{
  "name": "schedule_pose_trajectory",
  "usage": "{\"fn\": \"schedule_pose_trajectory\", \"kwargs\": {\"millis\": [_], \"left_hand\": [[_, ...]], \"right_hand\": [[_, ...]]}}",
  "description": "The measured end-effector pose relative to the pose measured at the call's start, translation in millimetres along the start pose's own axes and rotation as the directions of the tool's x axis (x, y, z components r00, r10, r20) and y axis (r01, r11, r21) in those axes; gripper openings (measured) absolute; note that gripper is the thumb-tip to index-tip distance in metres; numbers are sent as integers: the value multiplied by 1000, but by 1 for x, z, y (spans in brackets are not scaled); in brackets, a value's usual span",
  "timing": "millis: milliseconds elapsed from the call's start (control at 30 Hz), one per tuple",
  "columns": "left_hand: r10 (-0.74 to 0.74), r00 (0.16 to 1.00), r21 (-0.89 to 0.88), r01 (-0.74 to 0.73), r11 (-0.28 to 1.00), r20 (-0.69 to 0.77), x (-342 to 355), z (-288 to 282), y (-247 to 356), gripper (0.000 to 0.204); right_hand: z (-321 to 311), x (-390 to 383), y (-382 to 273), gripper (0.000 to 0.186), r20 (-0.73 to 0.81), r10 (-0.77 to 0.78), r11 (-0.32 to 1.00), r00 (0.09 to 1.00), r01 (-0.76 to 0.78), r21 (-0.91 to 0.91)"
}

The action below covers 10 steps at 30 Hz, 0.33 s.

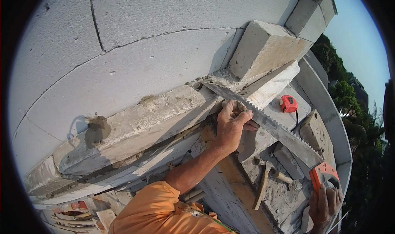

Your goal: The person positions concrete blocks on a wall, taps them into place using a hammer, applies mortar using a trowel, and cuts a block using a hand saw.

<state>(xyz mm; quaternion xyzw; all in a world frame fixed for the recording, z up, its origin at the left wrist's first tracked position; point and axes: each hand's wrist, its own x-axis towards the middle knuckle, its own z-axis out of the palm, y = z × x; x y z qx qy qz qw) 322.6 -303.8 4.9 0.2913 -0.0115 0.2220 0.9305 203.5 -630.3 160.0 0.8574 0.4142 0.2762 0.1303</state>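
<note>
A hand saw (279, 133) with a long toothed blade stretches from lower right to the block wall, its teeth facing up and right. My right hand (324, 205) is closed round its orange handle at lower right. The saw's tip is close to the end of a rough block ledge (140, 122). My left hand (236, 125) has its fingers curled together against the lower edge of the blade, near mid-length; whether they pinch the blade or something small is hidden. A pale block (269, 48) stands beyond the blade, against the wall.
A red tape measure (288, 104) lies on a block right of the blade. Below it are a wooden-handled hammer (262, 188), a block piece (317, 133) and rubble. A curved parapet (339, 131) bounds the right side, with trees beyond. The white block wall (135, 73) rises on the left.
</note>
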Motion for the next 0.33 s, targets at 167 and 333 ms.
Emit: {"fn": "schedule_pose_trajectory", "kwargs": {"millis": [167, 333], "left_hand": [[-51, 993, -8, 52, 999, 106, 20, 15, -13, 11], [-82, 993, -45, 86, 995, 84, 42, 4, -17, 12]], "right_hand": [[9, 3, 5, 44, -16, -1, 1000, 1000, 2, 7], [16, 18, 9, 48, 18, 9, 998, 1000, -10, 69]]}}
